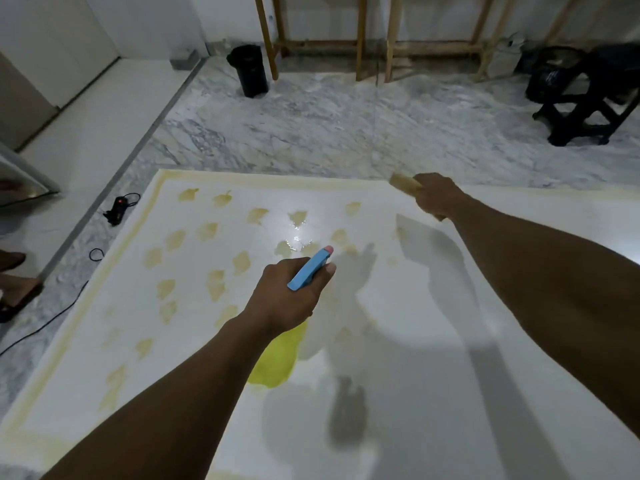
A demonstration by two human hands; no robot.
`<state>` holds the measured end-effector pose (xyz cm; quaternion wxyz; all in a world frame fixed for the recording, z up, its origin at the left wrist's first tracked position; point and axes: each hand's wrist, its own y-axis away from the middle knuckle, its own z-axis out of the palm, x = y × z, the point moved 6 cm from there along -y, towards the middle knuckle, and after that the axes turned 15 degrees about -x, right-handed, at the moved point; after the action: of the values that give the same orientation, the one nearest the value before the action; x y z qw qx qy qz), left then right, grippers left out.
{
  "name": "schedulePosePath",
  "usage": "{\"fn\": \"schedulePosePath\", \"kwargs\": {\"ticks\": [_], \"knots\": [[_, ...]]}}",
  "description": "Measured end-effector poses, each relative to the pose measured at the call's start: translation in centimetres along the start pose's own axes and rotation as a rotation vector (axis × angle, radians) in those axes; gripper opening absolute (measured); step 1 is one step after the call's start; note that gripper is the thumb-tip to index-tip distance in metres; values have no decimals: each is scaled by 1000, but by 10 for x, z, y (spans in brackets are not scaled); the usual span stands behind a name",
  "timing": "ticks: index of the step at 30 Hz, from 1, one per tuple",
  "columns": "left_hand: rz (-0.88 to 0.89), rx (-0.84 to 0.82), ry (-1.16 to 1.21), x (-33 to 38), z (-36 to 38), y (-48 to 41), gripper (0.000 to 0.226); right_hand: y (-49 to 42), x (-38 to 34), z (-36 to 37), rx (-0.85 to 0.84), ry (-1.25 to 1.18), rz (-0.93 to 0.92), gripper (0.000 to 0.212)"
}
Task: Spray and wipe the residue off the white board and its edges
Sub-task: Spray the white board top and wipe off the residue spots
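The white board carried rows of yellowish-tan blotches and a band of the same tan along its left and far edges. The spray bottle had a light blue head, a pink nozzle tip and a yellow-green body. The sponge was pale tan. The floor was grey-and-white veined marble. A bin and a stool were black; the wooden frames were light brown.
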<state>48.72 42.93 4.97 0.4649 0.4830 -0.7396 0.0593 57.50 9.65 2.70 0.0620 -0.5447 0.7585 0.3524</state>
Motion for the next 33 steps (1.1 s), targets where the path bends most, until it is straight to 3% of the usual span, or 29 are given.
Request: {"fn": "schedulePosePath", "kwargs": {"ticks": [1,6,9,13,18,23,29,33], "knots": [[-4,2,2,-2,-3,-13,42,-24,5,-2,12,44,0,9],[-60,-10,32,-21,-6,-44,50,-97,51,84,-125,139,60,53],[-89,-4,84,-36,-3,-48,47,-102,59,130,33,330,-31,52],[-118,-17,95,-47,8,-47,50,-88,57,146,11,296,-1,53],[-106,-10,41,-48,13,-25,50,-13,42,195,97,274,-91,53],[-68,-14,51,-49,18,27,45,83,35,260,78,278,-110,59],[18,-61,69,-64,35,131,13,220,33,347,90,301,-78,66],[16,-77,54,-76,40,181,21,281,22,385,-18,266,-25,64]]}}
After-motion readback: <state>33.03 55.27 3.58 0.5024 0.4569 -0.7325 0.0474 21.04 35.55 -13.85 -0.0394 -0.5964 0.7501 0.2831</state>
